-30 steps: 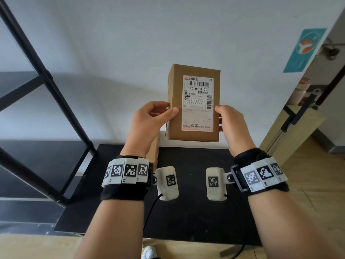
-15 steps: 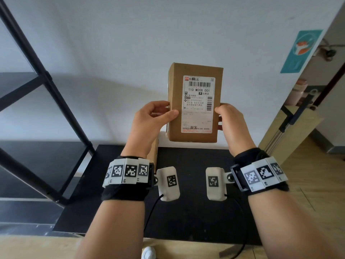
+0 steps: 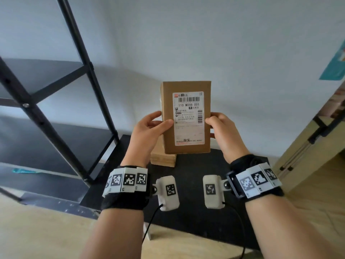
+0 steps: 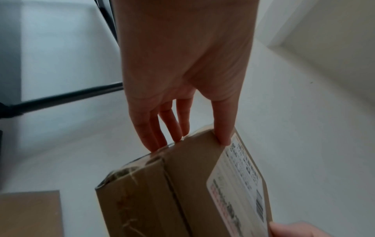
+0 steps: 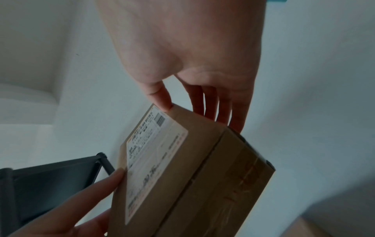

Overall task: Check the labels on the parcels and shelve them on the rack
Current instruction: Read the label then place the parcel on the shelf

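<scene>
At far left stands the black rack [image 3: 61,85], its shelves dark and flat, reached by a sideways carry from the present hold. Next comes the left hand [image 3: 147,131], which pinches the left edge of the parcel [image 3: 186,116]: thumb on the front face, fingers [image 4: 172,128] curled behind the back panel. The parcel is held upright in the air above the black counter [image 3: 196,212], label [image 3: 188,118] facing the person, barcode at top. It is a plain cardboard box, taped at the seams, with firm, square edges; it appears stiff and probably light, as fingertip pinches alone support it. Cardboard faces give fair friction; the taped seams are likely slicker. Take hold on the two long side edges, clear of the label. The right hand [image 3: 222,131] grips the right edge likewise, thumb in front, fingers [image 5: 223,105] behind. A second parcel [image 3: 162,159] lies on the counter, below and behind the held one.
</scene>
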